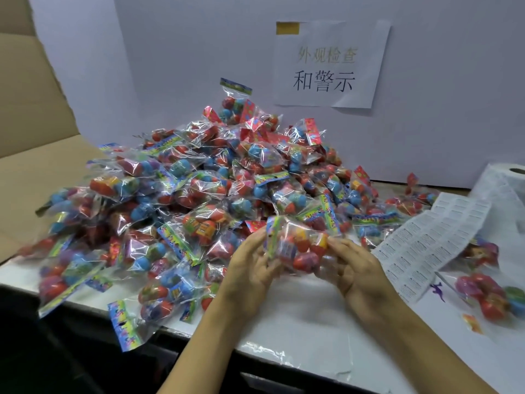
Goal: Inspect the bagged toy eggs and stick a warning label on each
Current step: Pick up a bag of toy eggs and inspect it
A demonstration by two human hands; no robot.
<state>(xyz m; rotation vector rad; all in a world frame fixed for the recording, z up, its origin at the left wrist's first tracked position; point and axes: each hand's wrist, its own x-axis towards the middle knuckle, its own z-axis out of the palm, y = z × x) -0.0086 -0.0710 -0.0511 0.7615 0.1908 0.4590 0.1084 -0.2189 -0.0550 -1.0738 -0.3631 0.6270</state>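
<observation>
both hands, left hand (252, 263) and right hand (350, 263), grip one bag of toy eggs (298, 245) by its ends; light, crinkly, slippery film, best held around the eggs.

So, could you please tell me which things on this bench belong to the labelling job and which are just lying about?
Belongs to the job:
- bag of toy eggs held by the left hand and right hand
- pile of bagged eggs
- label roll and its label strip

Just lying about:
- cardboard box
- paper sign on the wall
</observation>
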